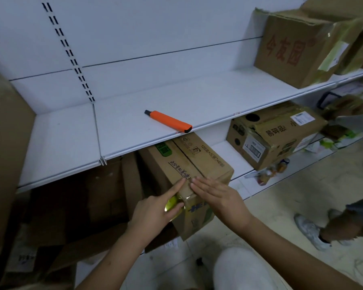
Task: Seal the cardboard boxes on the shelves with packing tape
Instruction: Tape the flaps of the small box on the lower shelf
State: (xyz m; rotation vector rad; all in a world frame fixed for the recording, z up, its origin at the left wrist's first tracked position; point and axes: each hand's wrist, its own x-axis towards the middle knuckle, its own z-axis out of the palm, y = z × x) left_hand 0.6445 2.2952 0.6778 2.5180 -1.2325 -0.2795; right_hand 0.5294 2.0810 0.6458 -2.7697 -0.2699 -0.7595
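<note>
A brown cardboard box (189, 164) with handwriting on its top juts out from the lower shelf. My left hand (155, 208) holds a roll of yellowish packing tape (173, 203) at the box's near top edge, index finger stretched along the top. My right hand (216, 195) lies flat, fingers straight, pressing on the near corner of the box over the seam. An orange utility knife (168, 121) lies on the white upper shelf (134, 126) near its front edge.
More cardboard boxes stand on the upper shelf at right (298, 49) and on the lower shelf at right (275, 135). Flattened cartons (76, 206) fill the lower left. Another person's legs and shoes (314, 231) are on the floor at right.
</note>
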